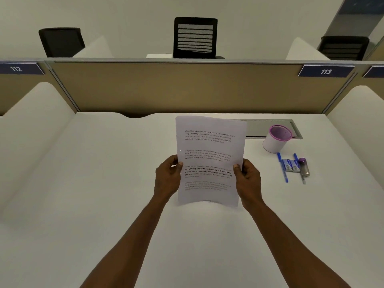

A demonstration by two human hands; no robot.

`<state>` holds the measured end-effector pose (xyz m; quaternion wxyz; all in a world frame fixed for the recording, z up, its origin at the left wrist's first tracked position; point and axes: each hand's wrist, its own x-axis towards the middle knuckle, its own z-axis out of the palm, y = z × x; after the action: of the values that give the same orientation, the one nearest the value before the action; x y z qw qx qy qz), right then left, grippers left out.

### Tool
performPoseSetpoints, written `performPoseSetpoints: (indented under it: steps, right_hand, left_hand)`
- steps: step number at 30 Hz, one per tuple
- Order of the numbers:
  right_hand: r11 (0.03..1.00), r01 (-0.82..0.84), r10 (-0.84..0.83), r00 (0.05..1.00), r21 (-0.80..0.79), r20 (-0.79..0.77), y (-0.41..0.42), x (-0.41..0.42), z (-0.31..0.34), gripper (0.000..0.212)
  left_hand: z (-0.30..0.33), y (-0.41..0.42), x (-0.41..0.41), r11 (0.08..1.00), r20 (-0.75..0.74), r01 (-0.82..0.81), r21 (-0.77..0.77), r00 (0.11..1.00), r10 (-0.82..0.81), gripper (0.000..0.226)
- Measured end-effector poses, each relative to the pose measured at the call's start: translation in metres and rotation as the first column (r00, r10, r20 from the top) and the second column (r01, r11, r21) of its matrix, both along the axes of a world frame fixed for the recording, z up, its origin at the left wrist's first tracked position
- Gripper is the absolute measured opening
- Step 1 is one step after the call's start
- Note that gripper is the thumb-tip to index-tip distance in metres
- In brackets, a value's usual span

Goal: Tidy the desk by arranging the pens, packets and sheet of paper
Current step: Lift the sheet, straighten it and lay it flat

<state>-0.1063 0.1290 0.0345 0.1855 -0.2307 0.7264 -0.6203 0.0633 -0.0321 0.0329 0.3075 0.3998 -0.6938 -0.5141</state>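
Note:
A printed sheet of paper (209, 150) is held up above the middle of the white desk (104, 183). My left hand (168, 177) pinches its left edge and my right hand (248, 179) pinches its right edge, thumbs on the front. To the right, on the desk, lie a blue pen (283, 168), two small blue-and-white packets (291, 165) side by side, a second blue pen (296, 157) partly hidden behind them, and a clear tube with a purple cap (304, 167). A white pen cup with a pink rim (276, 139) stands just behind them.
A tan partition (176, 88) closes the back of the desk, with white side dividers (31, 129) left and right. A grey cable tray (268, 126) is sunk into the desk behind the cup. Black office chairs (195, 37) stand beyond the partition.

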Motion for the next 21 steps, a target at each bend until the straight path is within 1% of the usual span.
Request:
performPoseSetpoints:
  steps: [3,7,10,13,17,21]
  right_hand:
    - [0.999,0.013,-0.014,1.0,-0.042,-0.018,0.0002,-0.0009,0.0057,0.012]
    - [0.998,0.018,-0.019,1.0,-0.057,-0.017,0.0021,-0.0004,0.0044,0.014]
    - [0.998,0.016,-0.014,1.0,-0.056,0.024,0.0051,0.0014,-0.0011,0.013]
    - [0.997,0.014,-0.013,1.0,-0.073,0.014,0.0061,0.0008,0.0032,0.016]
    - [0.998,-0.016,0.017,1.0,-0.066,0.01,0.0048,0.0023,0.0027,0.014]
    - [0.998,-0.008,0.01,1.0,-0.068,0.022,0.0067,0.0044,0.0005,0.027]
  left_hand:
    - [0.0049,-0.0014,-0.0013,0.999,-0.018,-0.039,-0.036,0.999,0.038,0.02]
    - [0.004,0.0018,0.0019,0.998,-0.029,-0.032,-0.049,0.999,0.03,0.02]
    - [0.0,0.0034,0.0046,0.999,-0.011,-0.037,-0.026,0.999,0.036,0.02]
    - [0.0005,0.002,0.0058,0.998,-0.016,-0.055,-0.002,0.998,0.055,0.021]
    - [0.0014,0.0012,0.0079,0.998,-0.006,-0.065,-0.012,0.998,0.064,0.02]
    - [-0.0003,0.0009,0.0079,0.998,0.018,-0.07,-0.007,0.997,0.07,0.021]
